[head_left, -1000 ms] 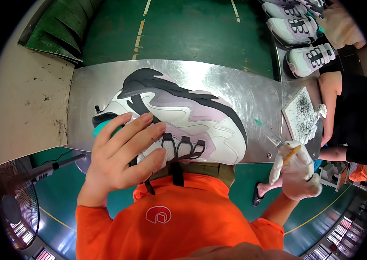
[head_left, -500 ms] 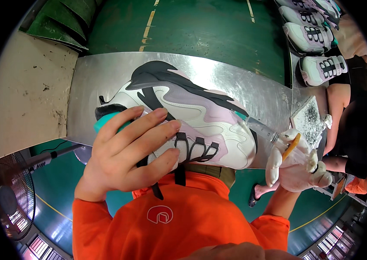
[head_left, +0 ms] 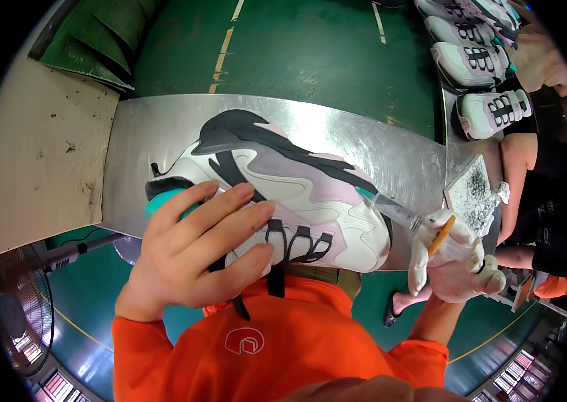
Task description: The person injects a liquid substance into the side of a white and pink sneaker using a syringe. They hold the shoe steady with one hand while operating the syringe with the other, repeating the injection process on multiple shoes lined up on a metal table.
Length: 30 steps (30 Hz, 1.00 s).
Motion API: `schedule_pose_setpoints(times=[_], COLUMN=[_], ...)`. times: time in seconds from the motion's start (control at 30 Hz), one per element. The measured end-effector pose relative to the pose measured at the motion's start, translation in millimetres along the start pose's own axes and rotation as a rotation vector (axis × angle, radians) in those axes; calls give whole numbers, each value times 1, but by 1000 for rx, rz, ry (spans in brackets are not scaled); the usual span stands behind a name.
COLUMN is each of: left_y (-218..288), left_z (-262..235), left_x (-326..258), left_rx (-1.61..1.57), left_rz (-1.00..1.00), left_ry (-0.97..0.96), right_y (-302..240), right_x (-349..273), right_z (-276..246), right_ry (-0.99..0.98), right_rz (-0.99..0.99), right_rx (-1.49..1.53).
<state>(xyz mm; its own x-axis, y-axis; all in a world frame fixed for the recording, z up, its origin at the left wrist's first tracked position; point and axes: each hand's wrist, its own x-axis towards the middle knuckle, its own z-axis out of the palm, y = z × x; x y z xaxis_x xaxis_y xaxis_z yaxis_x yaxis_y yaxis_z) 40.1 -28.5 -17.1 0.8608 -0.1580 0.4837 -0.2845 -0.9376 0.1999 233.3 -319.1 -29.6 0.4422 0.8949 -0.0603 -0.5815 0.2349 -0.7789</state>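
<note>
A white and lilac sneaker (head_left: pixel 283 172) with a dark sole lies on its side on a metal table, toe to the right. My left hand (head_left: pixel 193 248) grips it by the laced upper near the collar, fingers spread over it and the thumb hidden. A teal lining or insert (head_left: pixel 164 201) shows at the shoe's opening. In my right hand (head_left: pixel 449 258), in a soiled white glove, I hold a clear syringe (head_left: pixel 396 210). Its teal tip meets the toe side near the sole edge. A narrow yellow-orange piece (head_left: pixel 442 234) lies across the gloved fingers.
Beyond the metal table (head_left: pixel 156 127) runs a green surface (head_left: pixel 310 53). Several similar sneakers (head_left: pixel 494 112) stand at the far right, near another person's arm (head_left: pixel 519 164). A black-speckled white board (head_left: pixel 471 194) lies right of the syringe. A fan (head_left: pixel 15 308) stands lower left.
The whole scene sits slightly lower in the picture. The syringe tip stays at the toe-side sole edge, and both hands keep their holds.
</note>
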Motion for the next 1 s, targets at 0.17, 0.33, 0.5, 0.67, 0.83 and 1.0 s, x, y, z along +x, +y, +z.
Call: schedule_pose_setpoints(times=[0.17,0.33,0.5,0.67,0.83,1.0], left_y=[2,3,3,10,23,46], left_z=[2,3,-1,-3,-1,8], left_x=[3,5,6,11,7,-6], left_rx=[46,62,70,69,154,241], left_rz=[-16,0,17,3,-23,-59], left_ry=[20,21,-50,-80,-85,-59], right_y=[-10,-12,-8,8,17,27], right_x=[-1,-12,-18,-31,-40,-48], right_z=[6,-2,-6,-28,-37,-47], right_ry=[63,72,79,-30,8,-23], right_rz=[11,32,12,-80,-80,-123], right_rx=[-92,-105,-81,78,125,157])
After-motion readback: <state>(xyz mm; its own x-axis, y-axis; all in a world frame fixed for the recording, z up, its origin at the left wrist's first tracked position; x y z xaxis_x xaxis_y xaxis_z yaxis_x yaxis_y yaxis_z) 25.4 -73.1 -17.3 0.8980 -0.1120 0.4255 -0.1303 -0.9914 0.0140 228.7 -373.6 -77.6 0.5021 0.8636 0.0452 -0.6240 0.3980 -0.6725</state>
